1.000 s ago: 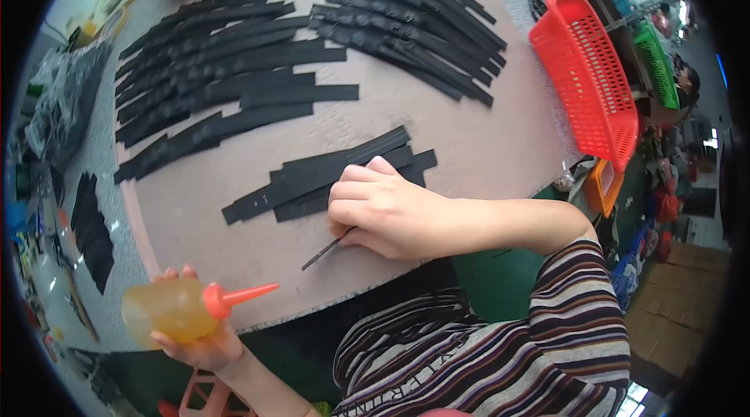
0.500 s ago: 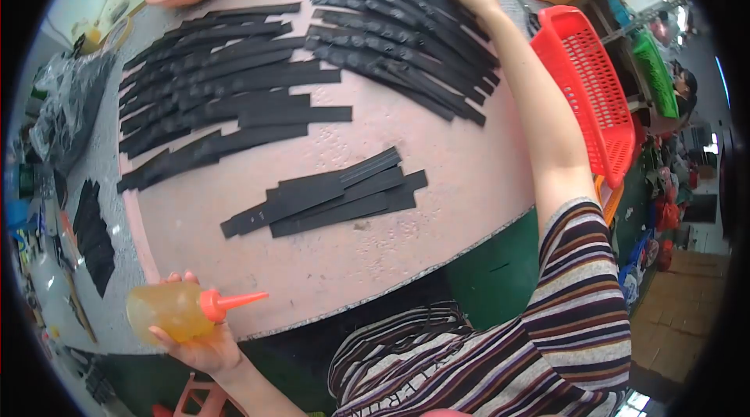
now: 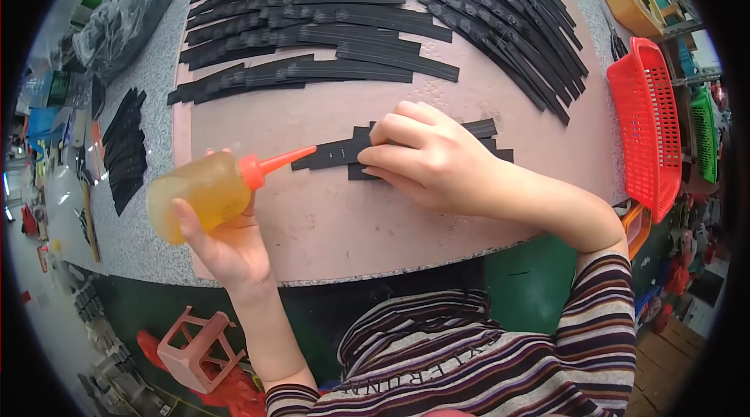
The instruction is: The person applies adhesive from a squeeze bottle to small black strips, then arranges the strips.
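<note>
In my left hand [image 3: 234, 249] is a squeeze bottle [image 3: 199, 194] of yellowish liquid, tilted on its side. Its orange nozzle [image 3: 285, 159] points right, its tip by the left end of the nearest black strips. My right hand [image 3: 437, 159] is over this small pile of black strips [image 3: 330, 154], fingers bent and closed in a pinch at a strip. The hand covers the pile's middle; strip ends [image 3: 480, 129] show to its right. Farther back lie two larger spreads of overlapping black strips, one at the left [image 3: 312, 34] and one at the right [image 3: 508, 26].
A pink mat [image 3: 351, 237] covers the speckled table. Another bunch of dark strips [image 3: 125, 151] lies at the left beside clear plastic bags [image 3: 129, 19]. A red basket [image 3: 644, 128] stands at the right edge. Below the table is a pink stool [image 3: 195, 351].
My right hand has come from the far right spread of strips to the near pile. My left hand has raised the bottle, bringing its nozzle close to that pile. The view has shifted.
</note>
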The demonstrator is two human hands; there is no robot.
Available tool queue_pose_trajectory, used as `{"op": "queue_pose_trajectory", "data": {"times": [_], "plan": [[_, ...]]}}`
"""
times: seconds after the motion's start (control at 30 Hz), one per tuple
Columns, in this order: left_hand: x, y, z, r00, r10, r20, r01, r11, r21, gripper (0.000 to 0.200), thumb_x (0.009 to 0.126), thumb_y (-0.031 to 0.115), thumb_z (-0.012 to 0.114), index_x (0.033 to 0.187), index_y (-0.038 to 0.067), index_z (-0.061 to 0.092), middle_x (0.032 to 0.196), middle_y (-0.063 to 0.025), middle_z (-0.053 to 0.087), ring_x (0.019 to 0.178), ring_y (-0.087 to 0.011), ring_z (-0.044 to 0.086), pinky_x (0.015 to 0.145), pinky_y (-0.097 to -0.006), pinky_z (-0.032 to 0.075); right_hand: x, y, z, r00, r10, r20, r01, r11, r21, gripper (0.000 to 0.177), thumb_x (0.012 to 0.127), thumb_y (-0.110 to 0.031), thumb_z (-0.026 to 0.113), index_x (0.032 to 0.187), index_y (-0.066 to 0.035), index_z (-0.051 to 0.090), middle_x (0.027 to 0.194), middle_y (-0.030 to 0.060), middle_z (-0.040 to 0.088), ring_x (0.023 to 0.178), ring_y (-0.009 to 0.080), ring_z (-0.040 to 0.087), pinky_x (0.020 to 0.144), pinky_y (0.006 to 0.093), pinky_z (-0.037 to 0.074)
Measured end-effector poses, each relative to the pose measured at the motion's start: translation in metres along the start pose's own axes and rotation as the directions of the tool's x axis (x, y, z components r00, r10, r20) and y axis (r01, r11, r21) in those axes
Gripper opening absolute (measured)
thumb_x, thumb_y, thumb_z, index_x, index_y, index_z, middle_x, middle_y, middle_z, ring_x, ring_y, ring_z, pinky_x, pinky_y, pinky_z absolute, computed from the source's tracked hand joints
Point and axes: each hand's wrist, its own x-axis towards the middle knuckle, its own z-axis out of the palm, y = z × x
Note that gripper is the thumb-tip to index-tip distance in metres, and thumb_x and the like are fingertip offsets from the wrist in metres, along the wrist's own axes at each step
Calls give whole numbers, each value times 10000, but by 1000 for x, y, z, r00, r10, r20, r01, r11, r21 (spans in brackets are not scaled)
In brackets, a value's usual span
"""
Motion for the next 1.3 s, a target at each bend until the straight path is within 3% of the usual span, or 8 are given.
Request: {"op": "queue_pose_trajectory", "data": {"times": [0.2,0.33,0.53,0.7,0.8,0.9,1.03,1.3], "plan": [[-1,12,-23,997,-58,-41,51,986,-158,595,914,480,599,1325,75,454,1281,-152,546,1209,-292,546,999,-531,488,24,7,16,998,16,59,-18,999,30,146,767,-102,728,872,-16,675,873,70,558,815,241,543,755,350,469],[4,9,-17,924,-297,243,383,735,-559,560,901,392,651,1301,45,468,1302,-168,538,1225,-316,535,1096,-678,258,24,5,13,994,7,109,-8,1000,6,116,776,-101,726,848,-24,677,854,68,559,807,242,543,753,355,463],[5,-5,6,924,-318,211,381,737,-558,544,880,373,678,1265,43,484,1300,-166,541,1230,-297,527,1095,-749,80,29,14,-7,875,342,-342,-285,936,207,50,814,-51,671,845,-12,667,801,121,654,760,286,606,715,348,481],[4,-2,-15,905,-293,308,424,652,-629,544,894,366,669,1285,45,469,1314,-162,529,1241,-303,516,1123,-627,281,-3,-28,-38,938,213,275,-285,924,257,83,807,-100,691,837,-24,678,735,112,668,718,286,636,685,361,494],[-3,1,-19,908,-282,308,414,714,-565,590,906,405,645,1329,49,440,1332,-164,509,1249,-313,509,1071,-536,419,-32,-27,-9,973,172,152,-175,985,5,136,766,-133,715,855,-49,656,818,57,593,724,229,559,674,328,427],[-25,7,-21,962,-207,181,228,968,-104,665,899,463,628,1370,50,403,1338,-170,497,1252,-327,506,1018,-520,469,-45,-37,-15,999,41,0,-40,991,-127,261,692,-125,772,923,-46,682,867,48,572,736,206,549,648,329,422],[-43,0,-16,953,-54,298,-81,903,423,762,839,531,661,1352,34,396,1291,-206,510,1229,-389,513,1037,-511,435,-62,-53,4,994,-45,96,69,963,-262,306,727,-140,747,993,-2,687,914,55,571,780,186,565,662,307,461],[-42,-1,-13,955,-93,283,-51,885,464,734,821,464,709,1330,25,413,1263,-222,528,1172,-399,555,1013,-498,450,-65,-53,9,997,-51,51,63,960,-275,289,763,-117,734,1015,16,684,936,56,579,806,179,583,690,307,480]]}}
